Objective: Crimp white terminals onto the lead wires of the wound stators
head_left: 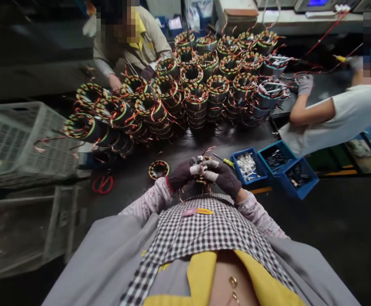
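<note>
My left hand and my right hand meet close in front of my apron, in dark gloves with pale tape around the fingertips. Both are closed, fingers pinched together at the wires of a wound motor stator. That stator is mostly hidden beneath my fingers, with copper-coloured wire ends sticking out above and below. To the left of my left hand lies a single small stator. A screwdriver with a yellow-green handle rests just beyond my right hand.
Stacked stators fill the table's far side. Blue bins of small parts stand right; red-handled scissors lie left. Plastic crates are at far left. One co-worker is across the table, another at right.
</note>
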Action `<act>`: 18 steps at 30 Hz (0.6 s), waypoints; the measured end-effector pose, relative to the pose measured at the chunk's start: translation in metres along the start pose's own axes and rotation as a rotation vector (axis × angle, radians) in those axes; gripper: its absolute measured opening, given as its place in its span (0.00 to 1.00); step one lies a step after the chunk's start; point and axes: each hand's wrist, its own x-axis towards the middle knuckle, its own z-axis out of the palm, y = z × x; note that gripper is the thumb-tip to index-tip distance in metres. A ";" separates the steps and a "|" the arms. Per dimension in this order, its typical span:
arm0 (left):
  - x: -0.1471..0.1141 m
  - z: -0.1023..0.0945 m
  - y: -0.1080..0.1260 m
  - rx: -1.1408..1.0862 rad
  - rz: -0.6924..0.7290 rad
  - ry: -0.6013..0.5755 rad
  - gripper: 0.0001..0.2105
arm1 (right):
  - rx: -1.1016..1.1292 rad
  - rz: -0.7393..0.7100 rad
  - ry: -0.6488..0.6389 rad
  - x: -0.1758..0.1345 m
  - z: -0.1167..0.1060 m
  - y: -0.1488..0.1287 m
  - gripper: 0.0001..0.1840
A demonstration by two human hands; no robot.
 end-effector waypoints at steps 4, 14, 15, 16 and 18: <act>0.006 -0.002 -0.004 0.116 -0.024 0.042 0.34 | -0.084 0.012 0.103 -0.004 -0.003 -0.002 0.19; -0.011 0.001 -0.001 1.402 -0.038 -0.066 0.16 | -0.953 0.364 0.898 -0.048 -0.152 0.040 0.15; -0.009 0.003 0.003 1.462 -0.057 -0.123 0.15 | -0.975 0.384 0.911 -0.052 -0.160 0.039 0.16; -0.007 0.005 0.006 1.500 -0.071 -0.181 0.15 | -0.989 0.387 0.919 -0.055 -0.165 0.037 0.16; -0.005 0.006 0.010 1.551 -0.070 -0.255 0.16 | -1.024 0.378 0.916 -0.056 -0.163 0.035 0.16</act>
